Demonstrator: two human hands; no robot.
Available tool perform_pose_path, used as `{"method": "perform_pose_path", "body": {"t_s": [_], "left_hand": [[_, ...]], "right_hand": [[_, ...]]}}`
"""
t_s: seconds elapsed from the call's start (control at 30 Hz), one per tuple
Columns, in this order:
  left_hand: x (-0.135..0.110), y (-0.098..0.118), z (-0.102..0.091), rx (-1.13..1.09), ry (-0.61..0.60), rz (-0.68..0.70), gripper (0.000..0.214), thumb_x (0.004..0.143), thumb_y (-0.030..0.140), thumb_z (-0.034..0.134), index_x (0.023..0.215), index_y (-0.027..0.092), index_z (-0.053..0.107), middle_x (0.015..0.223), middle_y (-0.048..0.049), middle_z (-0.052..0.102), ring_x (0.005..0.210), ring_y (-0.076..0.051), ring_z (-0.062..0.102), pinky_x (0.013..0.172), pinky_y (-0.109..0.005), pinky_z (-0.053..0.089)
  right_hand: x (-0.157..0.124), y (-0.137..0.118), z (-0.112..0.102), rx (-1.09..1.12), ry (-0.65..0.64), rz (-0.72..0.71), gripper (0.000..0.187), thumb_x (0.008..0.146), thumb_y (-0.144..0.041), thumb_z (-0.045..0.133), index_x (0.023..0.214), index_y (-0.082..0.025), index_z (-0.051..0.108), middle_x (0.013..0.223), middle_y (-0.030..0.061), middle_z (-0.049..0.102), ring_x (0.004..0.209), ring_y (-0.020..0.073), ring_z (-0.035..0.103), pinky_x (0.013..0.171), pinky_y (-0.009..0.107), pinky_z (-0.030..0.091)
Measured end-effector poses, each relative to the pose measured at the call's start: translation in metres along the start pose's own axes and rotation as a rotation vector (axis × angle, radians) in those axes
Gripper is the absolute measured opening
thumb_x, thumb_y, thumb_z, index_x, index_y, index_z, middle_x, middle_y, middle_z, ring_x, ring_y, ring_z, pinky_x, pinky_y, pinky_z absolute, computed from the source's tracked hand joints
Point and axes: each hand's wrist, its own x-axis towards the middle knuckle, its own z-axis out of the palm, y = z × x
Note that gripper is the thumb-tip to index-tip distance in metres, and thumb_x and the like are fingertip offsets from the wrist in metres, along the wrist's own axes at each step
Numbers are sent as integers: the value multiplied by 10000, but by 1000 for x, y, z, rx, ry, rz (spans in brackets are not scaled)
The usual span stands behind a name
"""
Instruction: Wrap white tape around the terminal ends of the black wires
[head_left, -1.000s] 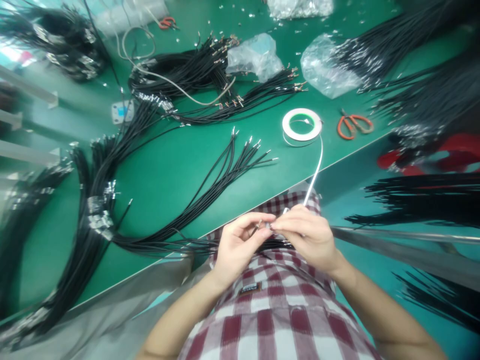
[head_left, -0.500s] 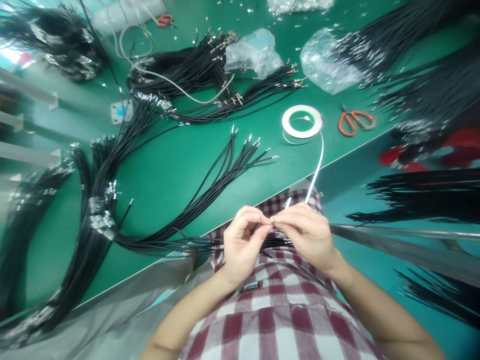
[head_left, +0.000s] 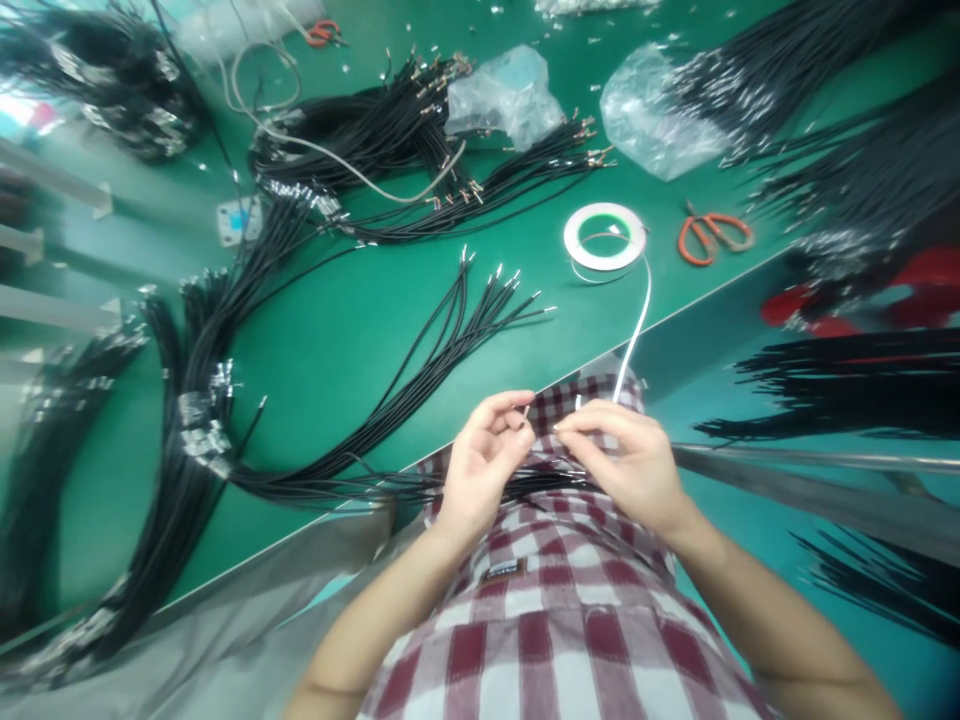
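Both hands work close together over my lap, just below the green table's front edge (head_left: 315, 520). My left hand (head_left: 480, 470) pinches the metal tip of a black wire between thumb and forefinger. My right hand (head_left: 626, 465) is closed on a strip of white tape (head_left: 634, 335) that runs up to a tape roll (head_left: 604, 235) lying flat on the table. A bundle of black wires (head_left: 420, 370) fans from my lap up across the table, tips pointing to the upper right.
Orange scissors (head_left: 712, 235) lie right of the tape roll. Two clear plastic bags (head_left: 510, 95) (head_left: 649, 125) sit at the back. Thick bundles of black wires (head_left: 187, 430) cover the left side, the back and the right. Small metal terminals are scattered along the far edge.
My hands have risen slightly and drawn a little apart; the left hand's pinched wire tip now shows clear of the right hand. The view has shifted a bit.
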Motion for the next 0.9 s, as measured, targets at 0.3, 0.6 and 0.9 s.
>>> {"method": "perform_pose_path", "body": {"t_s": [0.3, 0.6, 0.9], "left_hand": [[-1, 3, -1, -107, -52, -169, 254, 851, 371, 718, 834, 121, 674, 606, 47, 408, 469, -23, 246, 478, -208, 173], [-3, 4, 2, -165, -11, -98, 252, 794, 243, 765, 1016, 166, 675, 776, -9, 567, 535, -42, 390, 483, -180, 279], [-6, -5, 0, -63, 27, 28, 185, 833, 249, 745, 991, 170, 691, 836, -16, 607, 547, -45, 456, 502, -186, 360]], "right_hand": [[5, -3, -1, 75, -71, 84, 110, 893, -109, 668, 860, -206, 707, 842, -1, 713, 770, 133, 658, 737, 259, 514], [19, -6, 2, 173, -204, 198, 72, 883, -153, 655, 867, -176, 721, 821, 20, 713, 747, 142, 641, 688, 267, 505], [22, -4, 7, 172, -200, 228, 77, 876, -193, 654, 828, -159, 703, 776, 27, 680, 700, 145, 615, 649, 280, 485]]}}
